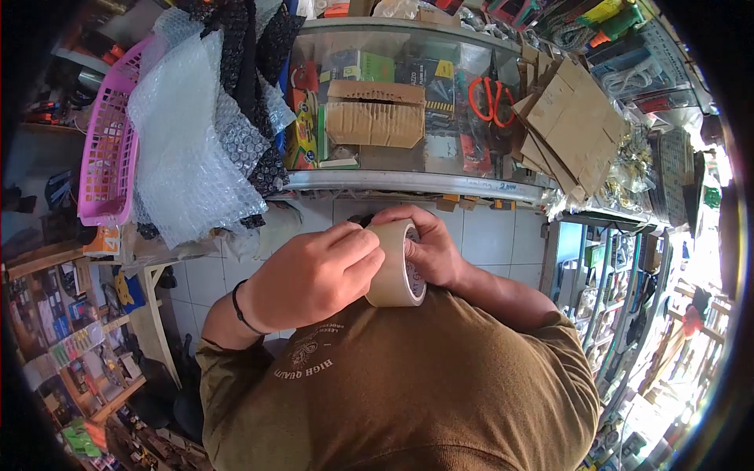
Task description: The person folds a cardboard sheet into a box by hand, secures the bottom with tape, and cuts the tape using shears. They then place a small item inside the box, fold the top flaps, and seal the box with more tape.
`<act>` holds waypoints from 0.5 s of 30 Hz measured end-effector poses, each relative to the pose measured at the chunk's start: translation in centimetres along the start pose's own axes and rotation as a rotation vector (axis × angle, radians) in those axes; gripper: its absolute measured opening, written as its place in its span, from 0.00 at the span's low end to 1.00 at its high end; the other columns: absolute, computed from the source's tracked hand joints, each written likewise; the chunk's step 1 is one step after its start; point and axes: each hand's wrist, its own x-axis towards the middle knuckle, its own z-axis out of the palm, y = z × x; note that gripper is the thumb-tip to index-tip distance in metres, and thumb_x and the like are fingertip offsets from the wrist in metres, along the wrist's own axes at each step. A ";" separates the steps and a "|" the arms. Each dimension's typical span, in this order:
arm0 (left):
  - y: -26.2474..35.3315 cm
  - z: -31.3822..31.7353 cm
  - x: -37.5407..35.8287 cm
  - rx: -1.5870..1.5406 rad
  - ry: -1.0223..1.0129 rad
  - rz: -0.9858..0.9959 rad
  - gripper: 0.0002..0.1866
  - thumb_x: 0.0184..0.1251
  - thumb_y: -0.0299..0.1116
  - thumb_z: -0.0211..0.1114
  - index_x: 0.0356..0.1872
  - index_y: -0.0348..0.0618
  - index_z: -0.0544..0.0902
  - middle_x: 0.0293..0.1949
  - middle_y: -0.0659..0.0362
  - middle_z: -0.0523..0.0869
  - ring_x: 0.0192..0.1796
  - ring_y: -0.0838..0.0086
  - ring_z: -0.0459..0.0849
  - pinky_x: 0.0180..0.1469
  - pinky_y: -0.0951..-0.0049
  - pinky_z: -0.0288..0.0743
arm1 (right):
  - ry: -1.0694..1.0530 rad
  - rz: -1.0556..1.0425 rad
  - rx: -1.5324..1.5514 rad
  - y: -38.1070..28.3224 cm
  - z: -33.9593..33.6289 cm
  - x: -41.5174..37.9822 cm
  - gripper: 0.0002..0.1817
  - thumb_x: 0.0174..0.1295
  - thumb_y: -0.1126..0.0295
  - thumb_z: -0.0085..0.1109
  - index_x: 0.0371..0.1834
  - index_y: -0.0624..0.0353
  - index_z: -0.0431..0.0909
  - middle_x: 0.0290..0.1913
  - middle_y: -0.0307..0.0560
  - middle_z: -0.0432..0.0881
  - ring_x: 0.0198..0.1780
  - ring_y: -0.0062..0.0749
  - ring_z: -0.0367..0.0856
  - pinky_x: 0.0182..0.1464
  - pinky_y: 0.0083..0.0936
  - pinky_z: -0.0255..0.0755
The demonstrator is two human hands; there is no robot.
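Note:
A wide roll of clear tape (393, 271) is held up in front of my chest. My right hand (430, 245) grips it, with the thumb inside the core and the fingers over its upper edge. Against the roll's outer face, my left hand (318, 273) has its fingers pinched together; whether they hold the tape's end is hidden. Beyond my hands, a small cardboard box (375, 124) rests on the glass counter (455, 182). Red-handled scissors (492, 102) lie to the right of the box.
Bubble wrap (184, 149) and a pink basket (106, 157) are at the left of the counter. Flattened cardboard pieces (577, 122) are stacked at the right. Shelves of goods stand on both sides, with white floor tiles (487, 235) below the counter.

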 end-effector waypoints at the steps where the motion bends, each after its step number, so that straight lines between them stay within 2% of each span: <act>1: -0.1 0.2 0.0 0.000 -0.001 0.000 0.10 0.46 0.26 0.61 0.31 0.35 0.74 0.34 0.55 0.72 0.37 0.66 0.77 0.37 0.73 0.76 | 0.004 -0.001 -0.026 0.1 0.0 0.1 0.26 0.58 0.54 0.61 0.52 0.62 0.71 0.51 0.45 0.76 0.52 0.27 0.73 0.55 0.27 0.67; 6: -0.5 1.0 0.1 -0.072 0.141 -0.054 0.13 0.43 0.22 0.64 0.32 0.35 0.73 0.32 0.55 0.72 0.38 0.62 0.77 0.39 0.70 0.76 | 0.019 0.001 0.011 0.3 0.1 0.5 0.26 0.57 0.56 0.62 0.52 0.63 0.72 0.50 0.44 0.77 0.50 0.25 0.73 0.54 0.25 0.67; 15: -0.9 1.8 -0.4 -0.182 0.245 -0.213 0.12 0.44 0.21 0.63 0.32 0.38 0.71 0.32 0.55 0.73 0.38 0.62 0.77 0.42 0.67 0.74 | 0.050 0.025 0.019 0.2 0.2 1.2 0.25 0.56 0.56 0.64 0.51 0.63 0.73 0.48 0.43 0.78 0.50 0.23 0.73 0.54 0.23 0.67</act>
